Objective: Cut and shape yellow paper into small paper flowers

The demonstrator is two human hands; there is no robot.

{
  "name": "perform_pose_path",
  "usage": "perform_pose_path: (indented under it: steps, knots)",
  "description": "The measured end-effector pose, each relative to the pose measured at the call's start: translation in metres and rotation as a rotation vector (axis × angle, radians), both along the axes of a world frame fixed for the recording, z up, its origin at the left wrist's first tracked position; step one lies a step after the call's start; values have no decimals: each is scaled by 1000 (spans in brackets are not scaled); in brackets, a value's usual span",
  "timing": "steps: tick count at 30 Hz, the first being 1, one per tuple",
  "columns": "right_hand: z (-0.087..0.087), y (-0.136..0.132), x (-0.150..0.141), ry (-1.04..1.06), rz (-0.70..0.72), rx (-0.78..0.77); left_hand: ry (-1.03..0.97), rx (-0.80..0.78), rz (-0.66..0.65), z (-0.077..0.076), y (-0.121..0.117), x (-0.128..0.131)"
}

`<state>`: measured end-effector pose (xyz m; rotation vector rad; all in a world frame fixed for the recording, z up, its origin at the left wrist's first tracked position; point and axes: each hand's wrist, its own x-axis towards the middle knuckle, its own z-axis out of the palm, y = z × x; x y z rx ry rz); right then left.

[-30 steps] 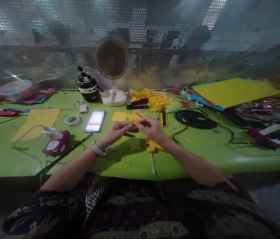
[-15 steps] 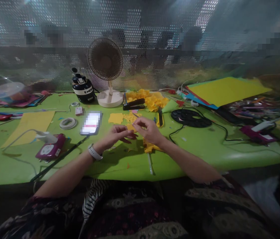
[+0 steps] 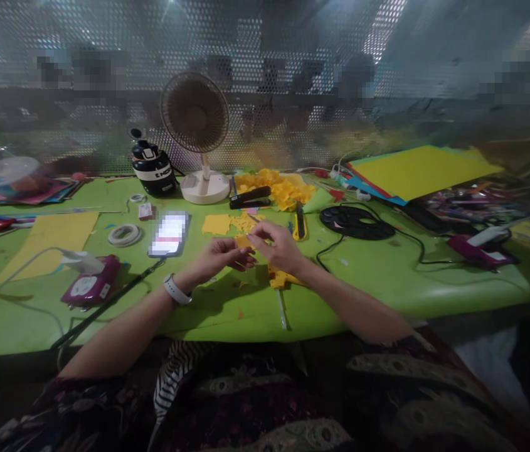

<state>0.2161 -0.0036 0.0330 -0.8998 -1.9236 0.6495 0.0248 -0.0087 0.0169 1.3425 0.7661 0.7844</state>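
In front of me my left hand pinches a small piece of yellow paper between thumb and fingers. From the other side my right hand has its fingertips closed on the same piece. A thin dark stick-like tip shows just above the right fingers; whether that hand grips it I cannot tell. Beneath the right wrist lies a yellow glue gun, partly covered, with a clear glue stick pointing toward me. Yellow paper squares and small cut scraps lie just beyond the hands.
Behind the hands are a stapler, a yellow cutter knife and a heap of yellow paper petals. A phone, tape roll and purple power socket lie left. A desk fan and black cable reel stand farther off.
The view has shifted slightly, so everything sits a little farther left. The yellow paper piece is now raised and shows more clearly between both hands' fingertips.
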Motion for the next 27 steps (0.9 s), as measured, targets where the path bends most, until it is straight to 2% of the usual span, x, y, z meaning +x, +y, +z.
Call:
perform_pose_path:
  steps: [3,6,10,16,22,27]
  knots:
    - [2,1,2,-108,15,-63,-24,-1,20,-2,1,-1]
    - [1,2,2,-184,63,-52,-28,-16,26,-4,3,-2]
    - [-2,2,0,-132,133,-92,-22,-43,9,-5,6,-5]
    - [0,4,4,-73,227,-271,-23,-60,13,-1,6,-6]
    - [-1,7,7,-39,198,-278,-79,-78,131,2,6,-6]
    - [-2,8,6,-46,160,-283,-58,-26,105,2,5,-6]
